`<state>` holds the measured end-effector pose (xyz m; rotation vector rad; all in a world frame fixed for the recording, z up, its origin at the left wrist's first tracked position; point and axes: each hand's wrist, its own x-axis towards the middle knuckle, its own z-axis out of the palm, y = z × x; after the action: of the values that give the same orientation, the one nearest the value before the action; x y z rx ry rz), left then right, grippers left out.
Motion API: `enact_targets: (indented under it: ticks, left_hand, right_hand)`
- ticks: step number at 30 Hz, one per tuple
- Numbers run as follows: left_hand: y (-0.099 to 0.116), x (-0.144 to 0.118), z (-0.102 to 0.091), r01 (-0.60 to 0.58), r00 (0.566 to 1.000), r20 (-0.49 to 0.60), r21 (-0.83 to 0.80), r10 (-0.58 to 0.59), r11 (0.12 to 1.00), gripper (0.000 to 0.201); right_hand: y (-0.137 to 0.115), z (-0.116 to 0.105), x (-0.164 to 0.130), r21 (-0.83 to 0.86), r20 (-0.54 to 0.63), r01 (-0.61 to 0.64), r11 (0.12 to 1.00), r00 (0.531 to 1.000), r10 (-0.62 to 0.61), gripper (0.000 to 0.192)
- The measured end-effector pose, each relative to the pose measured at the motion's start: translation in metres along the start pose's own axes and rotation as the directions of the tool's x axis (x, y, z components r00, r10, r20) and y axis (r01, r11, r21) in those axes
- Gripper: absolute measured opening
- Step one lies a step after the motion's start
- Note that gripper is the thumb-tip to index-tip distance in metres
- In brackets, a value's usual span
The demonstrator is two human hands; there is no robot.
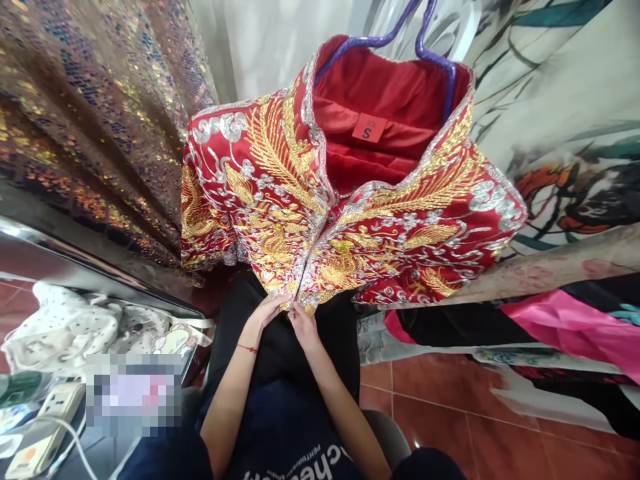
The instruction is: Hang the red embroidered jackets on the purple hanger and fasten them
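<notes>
A red jacket (400, 230) with gold and silver embroidery hangs in front of me on a purple hanger (423, 50). Inside its stand-up collar shows a red label (369, 128) marked S. The front edges meet down most of the middle, with the neck spread apart. At the bottom of this front opening, my left hand (270, 311) pinches the hem from one side, a thin red bracelet on its wrist. Close beside it, my right hand (303, 325) is closed on the other side of the hem. The fingertips nearly touch; any fastener between them is too small to make out.
Sequined fabric (100, 120) hangs at the left. Below it, a dark table (113, 450) bears a white dotted cloth bag (65, 327), a power strip (53, 420) and a white cable. Painted pale fabric (565, 120) and pink cloth (575, 323) hang right, above red floor tiles (435, 407).
</notes>
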<state>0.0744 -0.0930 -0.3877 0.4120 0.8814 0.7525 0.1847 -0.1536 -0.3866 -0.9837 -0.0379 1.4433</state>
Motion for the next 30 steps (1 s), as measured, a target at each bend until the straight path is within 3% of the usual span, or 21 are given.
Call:
enact_targets:
  ticks: [11, 19, 25, 30]
  left_hand:
    - [-0.006, -0.004, 0.017, -0.133, 0.991, -0.013, 0.017, 0.134, 0.991, 0.06]
    - [-0.017, 0.0, 0.014, -0.171, 0.98, -0.106, 0.0, 0.17, 0.985, 0.058]
    - [-0.018, 0.002, 0.017, -0.151, 0.979, -0.147, -0.058, 0.141, 0.987, 0.046]
    - [-0.021, 0.0, 0.019, -0.176, 0.976, -0.146, -0.078, 0.163, 0.981, 0.049]
  right_hand:
    - [-0.002, -0.001, 0.003, -0.121, -0.075, 0.073, 0.99, 0.994, -0.082, 0.03]
    - [0.0, -0.001, 0.0, -0.196, -0.097, 0.056, 0.979, 0.992, -0.076, 0.049]
    - [0.002, 0.009, 0.001, -0.209, -0.107, 0.028, 0.977, 0.993, -0.051, 0.033]
    - [0.004, 0.009, -0.004, -0.207, -0.101, 0.015, 0.978, 0.994, -0.037, 0.026]
